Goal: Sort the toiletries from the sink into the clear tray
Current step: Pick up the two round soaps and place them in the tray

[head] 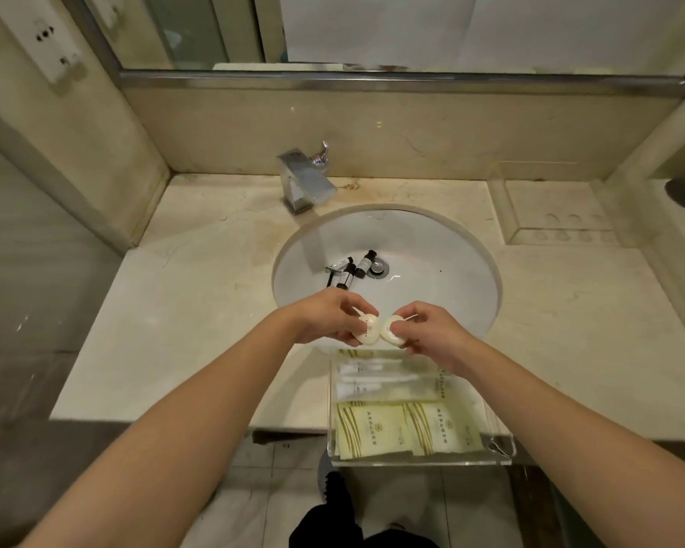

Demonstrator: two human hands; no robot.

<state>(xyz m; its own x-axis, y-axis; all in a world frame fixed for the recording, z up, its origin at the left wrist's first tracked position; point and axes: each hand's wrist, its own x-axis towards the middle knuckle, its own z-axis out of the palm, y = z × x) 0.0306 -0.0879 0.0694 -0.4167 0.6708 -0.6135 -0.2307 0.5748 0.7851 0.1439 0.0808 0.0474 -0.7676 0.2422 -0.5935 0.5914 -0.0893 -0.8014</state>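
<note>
Both bare forearms reach forward and converge toward the middle. The left hand [325, 316] is curled with its fingertips pinched together, thumb on the near side. The right hand [428, 330] mirrors it, fingers bent and pinched, the two hands nearly meeting at the fingertips.

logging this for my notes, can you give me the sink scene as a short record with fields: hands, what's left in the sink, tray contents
left hand: left hand holds a round wrapped soap
right hand: right hand holds a second round soap
soap position: side by side, over the sink's near rim, just beyond the tray
left in sink: small dark bottles and a thin tube, beside the drain
tray: clear tray at the counter's front edge, partly overhanging
tray contents: yellow-green packets and white tubes
faucet: faucet, no water visible
</note>
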